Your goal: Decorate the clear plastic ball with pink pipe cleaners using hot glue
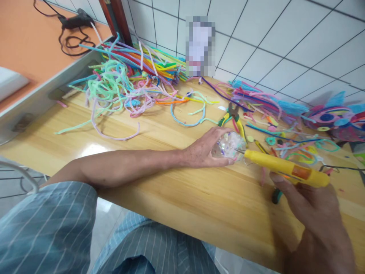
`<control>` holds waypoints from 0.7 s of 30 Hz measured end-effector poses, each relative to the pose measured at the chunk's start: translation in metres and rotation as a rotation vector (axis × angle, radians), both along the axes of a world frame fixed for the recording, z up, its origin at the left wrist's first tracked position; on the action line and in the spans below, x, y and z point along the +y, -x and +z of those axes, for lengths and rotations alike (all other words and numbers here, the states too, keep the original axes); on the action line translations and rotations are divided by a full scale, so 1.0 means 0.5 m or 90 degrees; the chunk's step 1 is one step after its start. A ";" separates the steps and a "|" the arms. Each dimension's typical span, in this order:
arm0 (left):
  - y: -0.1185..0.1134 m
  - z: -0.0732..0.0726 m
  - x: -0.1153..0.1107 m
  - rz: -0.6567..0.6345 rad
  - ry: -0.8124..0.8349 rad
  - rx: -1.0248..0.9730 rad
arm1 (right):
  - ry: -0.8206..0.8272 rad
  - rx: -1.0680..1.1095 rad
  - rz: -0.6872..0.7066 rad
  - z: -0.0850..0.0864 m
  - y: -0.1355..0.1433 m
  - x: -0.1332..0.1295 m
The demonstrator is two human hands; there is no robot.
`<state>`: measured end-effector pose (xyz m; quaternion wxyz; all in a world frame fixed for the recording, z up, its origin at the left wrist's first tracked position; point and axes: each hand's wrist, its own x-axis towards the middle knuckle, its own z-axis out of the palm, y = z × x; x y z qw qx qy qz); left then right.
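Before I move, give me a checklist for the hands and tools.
1. Left hand gripping the clear object: ok.
2. Right hand holding the yellow tool: ok.
3. Metal tip aimed at the clear object: ok.
4. Tip touching the object: cannot tell.
5. Left thumb well away from the tip: not ok, it is close.
6. Pliers out of both hands: ok, lying on the table beyond.

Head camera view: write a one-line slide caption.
The left hand holds a clear object while the right hand points a yellow tool toward it, near colourful fuzzy stems on a wooden table.
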<state>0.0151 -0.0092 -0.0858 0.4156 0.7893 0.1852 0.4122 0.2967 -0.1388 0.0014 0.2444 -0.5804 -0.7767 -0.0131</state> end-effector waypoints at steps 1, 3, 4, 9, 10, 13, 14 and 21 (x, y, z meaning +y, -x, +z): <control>0.000 0.000 0.000 0.001 -0.002 -0.004 | 0.000 0.000 -0.002 0.000 0.000 0.000; -0.001 0.000 0.000 0.003 -0.008 -0.010 | 0.008 0.005 -0.003 0.002 0.001 0.002; -0.001 0.000 0.000 0.004 -0.010 -0.011 | 0.014 0.013 -0.004 0.002 0.002 0.004; 0.000 0.001 -0.001 -0.007 -0.027 -0.004 | 0.053 0.123 -0.030 -0.001 0.015 0.012; 0.001 0.001 -0.001 -0.011 -0.033 -0.003 | 0.064 0.153 -0.047 -0.001 0.017 0.012; 0.003 -0.001 -0.003 -0.001 -0.045 0.004 | 0.068 0.293 -0.116 0.010 0.012 0.015; 0.004 -0.002 -0.004 0.006 -0.049 0.005 | 0.050 0.350 -0.143 0.017 0.003 0.016; 0.010 -0.004 -0.007 0.025 -0.079 0.010 | -0.157 0.537 -0.484 0.048 -0.174 -0.024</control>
